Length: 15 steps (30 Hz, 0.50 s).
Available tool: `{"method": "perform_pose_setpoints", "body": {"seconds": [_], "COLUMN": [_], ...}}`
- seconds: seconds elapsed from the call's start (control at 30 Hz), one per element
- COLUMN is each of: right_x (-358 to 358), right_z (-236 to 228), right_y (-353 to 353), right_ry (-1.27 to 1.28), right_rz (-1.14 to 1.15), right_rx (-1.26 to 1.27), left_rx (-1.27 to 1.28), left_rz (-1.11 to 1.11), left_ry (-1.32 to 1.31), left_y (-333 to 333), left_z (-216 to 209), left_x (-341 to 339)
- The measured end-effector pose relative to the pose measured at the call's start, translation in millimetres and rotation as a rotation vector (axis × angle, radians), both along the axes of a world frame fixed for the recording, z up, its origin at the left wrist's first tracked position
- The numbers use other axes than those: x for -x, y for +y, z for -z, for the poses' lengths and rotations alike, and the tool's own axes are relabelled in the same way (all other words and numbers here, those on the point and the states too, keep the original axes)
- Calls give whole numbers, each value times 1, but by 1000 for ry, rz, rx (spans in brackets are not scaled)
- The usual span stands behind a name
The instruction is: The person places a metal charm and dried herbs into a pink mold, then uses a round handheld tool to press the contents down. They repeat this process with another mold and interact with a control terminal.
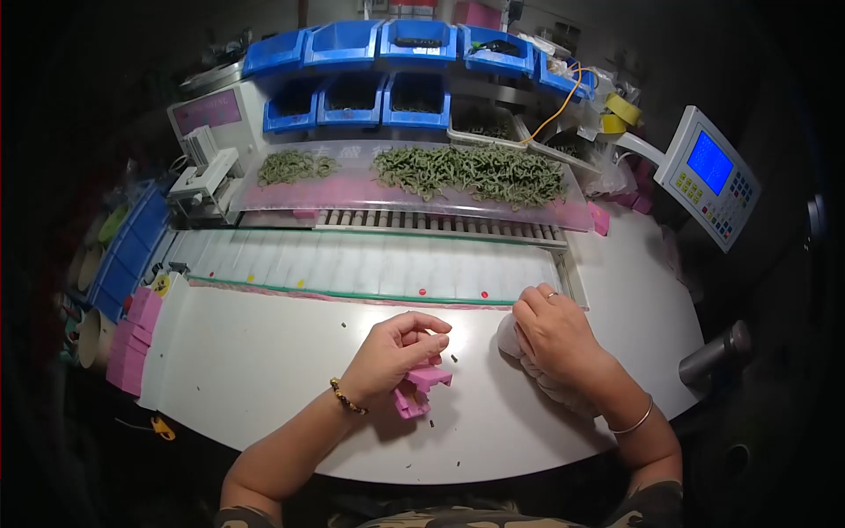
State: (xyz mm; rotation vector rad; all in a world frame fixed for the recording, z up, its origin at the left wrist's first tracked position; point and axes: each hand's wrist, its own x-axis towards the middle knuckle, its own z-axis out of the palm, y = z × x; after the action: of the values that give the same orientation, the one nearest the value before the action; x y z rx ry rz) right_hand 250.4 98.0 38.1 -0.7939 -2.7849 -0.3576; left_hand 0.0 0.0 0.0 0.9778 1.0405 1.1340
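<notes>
My left hand [400,354] is above the middle of the white worktable, thumb and forefinger curled close together. What its fingers hold, if anything, is hidden. Just under its thumb side is a small folded pink box [421,392] with flaps standing out; whether the hand grips it does not show clearly. To the right, my right hand [556,334] has its fingers curled down over the far end of a long white rounded bundle [509,337], whose kind I cannot make out. My hand and forearm cover part of that bundle. Small dark bits [454,358] lie between the hands.
Beyond the hands lies a white segmented belt [352,261] with green edging. Behind it a translucent tray [352,192] bears heaps of dried green leaves [475,172]. Blue bins [343,42] line the back. Pink blocks [134,343] stand left; a control panel [709,176] and dark cylinder [715,354] right.
</notes>
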Motion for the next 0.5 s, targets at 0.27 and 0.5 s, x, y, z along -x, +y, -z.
{"method": "perform_pose_setpoints", "body": {"seconds": [0.27, 0.5], "right_x": [11, 6], "right_z": [-40, -12], "right_y": [-6, -10], "right_ry": [148, 7], "right_rz": [-44, -3], "right_rx": [-194, 16], "left_rx": [-1, 15], "left_rz": [-17, -12], "left_ry": [-6, -58], "left_y": [0, 1], "left_z": [1, 2], "left_x": [9, 3]}}
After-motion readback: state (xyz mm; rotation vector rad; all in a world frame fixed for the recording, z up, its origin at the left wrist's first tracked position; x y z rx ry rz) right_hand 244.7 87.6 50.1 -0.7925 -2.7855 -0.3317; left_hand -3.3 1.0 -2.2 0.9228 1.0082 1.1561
